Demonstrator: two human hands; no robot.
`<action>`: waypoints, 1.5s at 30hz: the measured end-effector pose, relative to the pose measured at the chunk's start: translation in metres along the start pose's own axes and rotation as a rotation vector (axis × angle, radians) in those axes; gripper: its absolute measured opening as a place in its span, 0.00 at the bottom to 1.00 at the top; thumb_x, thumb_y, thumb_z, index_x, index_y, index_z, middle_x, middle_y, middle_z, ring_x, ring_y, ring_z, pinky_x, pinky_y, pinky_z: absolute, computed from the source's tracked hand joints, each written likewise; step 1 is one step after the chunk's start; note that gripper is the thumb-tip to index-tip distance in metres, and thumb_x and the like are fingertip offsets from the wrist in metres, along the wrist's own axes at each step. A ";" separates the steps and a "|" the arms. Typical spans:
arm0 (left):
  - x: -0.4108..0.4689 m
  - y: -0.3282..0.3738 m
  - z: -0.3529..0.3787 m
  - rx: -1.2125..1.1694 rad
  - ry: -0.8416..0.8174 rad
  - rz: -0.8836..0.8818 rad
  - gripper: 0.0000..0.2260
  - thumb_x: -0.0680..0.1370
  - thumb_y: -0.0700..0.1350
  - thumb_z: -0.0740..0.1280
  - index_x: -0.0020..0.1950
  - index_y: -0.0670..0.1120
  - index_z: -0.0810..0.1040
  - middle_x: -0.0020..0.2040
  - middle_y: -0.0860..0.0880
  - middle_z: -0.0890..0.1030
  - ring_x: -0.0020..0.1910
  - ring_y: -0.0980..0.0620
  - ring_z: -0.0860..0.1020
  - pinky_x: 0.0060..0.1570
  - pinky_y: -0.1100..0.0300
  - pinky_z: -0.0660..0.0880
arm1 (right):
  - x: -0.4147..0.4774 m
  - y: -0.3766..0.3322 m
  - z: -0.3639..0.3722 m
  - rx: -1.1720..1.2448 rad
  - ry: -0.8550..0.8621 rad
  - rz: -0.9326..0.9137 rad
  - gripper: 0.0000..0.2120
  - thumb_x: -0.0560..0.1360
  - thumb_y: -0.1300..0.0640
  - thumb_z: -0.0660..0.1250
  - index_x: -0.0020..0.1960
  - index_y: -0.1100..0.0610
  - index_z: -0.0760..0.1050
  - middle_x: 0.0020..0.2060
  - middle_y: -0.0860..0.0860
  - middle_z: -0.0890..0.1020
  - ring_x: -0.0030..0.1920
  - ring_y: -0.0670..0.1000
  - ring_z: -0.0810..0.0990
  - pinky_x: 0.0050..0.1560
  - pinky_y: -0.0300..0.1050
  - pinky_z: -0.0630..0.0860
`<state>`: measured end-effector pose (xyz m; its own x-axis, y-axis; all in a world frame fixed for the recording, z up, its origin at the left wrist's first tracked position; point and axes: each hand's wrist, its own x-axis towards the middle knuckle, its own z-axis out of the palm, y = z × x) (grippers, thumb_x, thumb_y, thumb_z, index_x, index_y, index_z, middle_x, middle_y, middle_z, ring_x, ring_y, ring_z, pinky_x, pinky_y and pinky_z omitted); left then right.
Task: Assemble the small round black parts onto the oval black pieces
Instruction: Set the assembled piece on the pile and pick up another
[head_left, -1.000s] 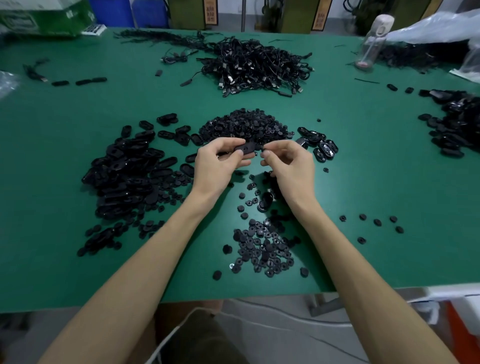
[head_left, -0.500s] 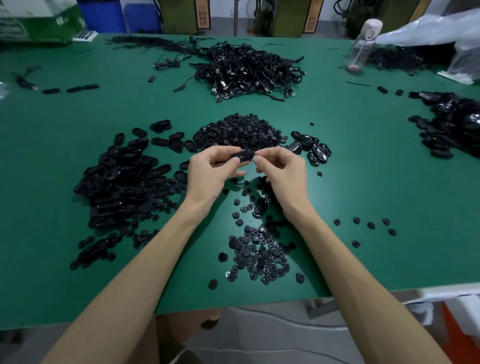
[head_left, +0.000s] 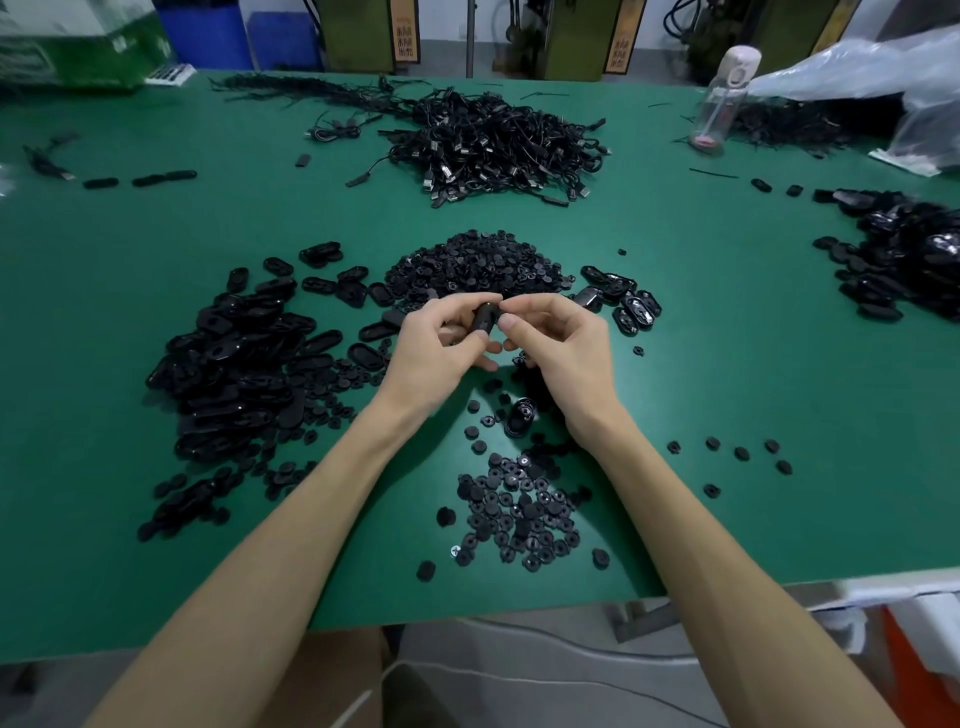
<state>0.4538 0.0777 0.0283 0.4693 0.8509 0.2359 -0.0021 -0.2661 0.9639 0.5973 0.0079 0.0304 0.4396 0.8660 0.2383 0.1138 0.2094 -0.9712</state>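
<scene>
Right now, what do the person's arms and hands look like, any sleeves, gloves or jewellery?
The left hand and right hand wear no gloves or rings. The left forearm and right forearm show no sleeve, watch or bracelet down to the picture's edge.

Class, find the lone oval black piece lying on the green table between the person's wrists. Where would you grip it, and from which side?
Probably pinch the lone oval black piece across its narrow width, on its two long edges, coming from above. It seems to lie flat on the green table, and the wrist of the right hand crowds its right side.
</scene>
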 end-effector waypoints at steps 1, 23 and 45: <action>0.000 0.000 0.000 -0.025 0.026 -0.002 0.14 0.80 0.30 0.67 0.64 0.41 0.81 0.52 0.41 0.83 0.47 0.47 0.87 0.47 0.56 0.84 | 0.000 0.000 0.000 0.017 0.001 0.003 0.04 0.76 0.64 0.74 0.51 0.60 0.84 0.39 0.49 0.87 0.38 0.45 0.84 0.40 0.34 0.77; 0.002 -0.003 -0.006 -0.289 0.270 -0.099 0.06 0.80 0.39 0.73 0.55 0.39 0.82 0.49 0.40 0.87 0.45 0.42 0.87 0.41 0.57 0.83 | -0.001 -0.006 0.001 0.186 -0.122 0.092 0.04 0.74 0.60 0.78 0.47 0.55 0.85 0.39 0.53 0.86 0.38 0.48 0.81 0.40 0.41 0.74; -0.001 0.000 -0.003 -0.184 0.174 -0.059 0.06 0.80 0.39 0.73 0.56 0.41 0.85 0.48 0.45 0.88 0.45 0.44 0.88 0.44 0.56 0.84 | -0.002 0.000 0.004 -0.149 0.095 -0.059 0.04 0.76 0.63 0.74 0.48 0.55 0.84 0.41 0.48 0.86 0.39 0.44 0.79 0.44 0.41 0.78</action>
<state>0.4506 0.0785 0.0287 0.3144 0.9319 0.1810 -0.1472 -0.1405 0.9791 0.5932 0.0077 0.0300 0.5094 0.8061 0.3013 0.2692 0.1832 -0.9455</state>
